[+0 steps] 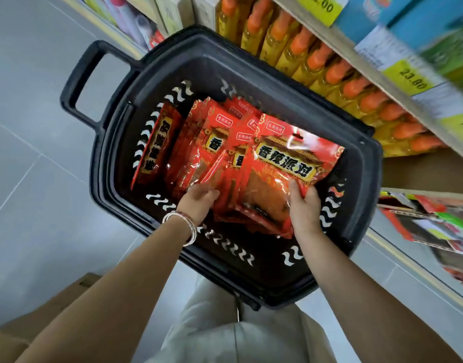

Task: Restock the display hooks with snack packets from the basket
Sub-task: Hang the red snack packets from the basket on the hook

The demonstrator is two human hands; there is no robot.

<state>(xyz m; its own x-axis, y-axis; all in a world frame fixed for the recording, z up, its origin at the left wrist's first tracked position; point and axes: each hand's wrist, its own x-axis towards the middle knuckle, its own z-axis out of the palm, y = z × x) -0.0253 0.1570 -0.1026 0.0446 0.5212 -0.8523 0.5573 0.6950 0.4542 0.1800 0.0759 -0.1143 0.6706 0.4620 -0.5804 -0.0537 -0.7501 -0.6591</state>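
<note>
A black plastic basket (172, 64) stands on the floor below me, holding several red snack packets (191, 142) with black and yellow lettering. My right hand (302, 205) grips the lower edge of the top packet (285, 163), thumb on its front. My left hand (199, 199), with silver bangles at the wrist, reaches into the pile and its fingers curl round the lower ends of the packets in the middle. No display hooks are in view.
A shelf of yellow bottles with orange caps (330, 69) runs along the right, with yellow price tags (411, 79) on the shelf edge above. Lower shelves at the right hold coloured packs (434, 226). A cardboard box (41, 315) sits at bottom left on the grey tiled floor.
</note>
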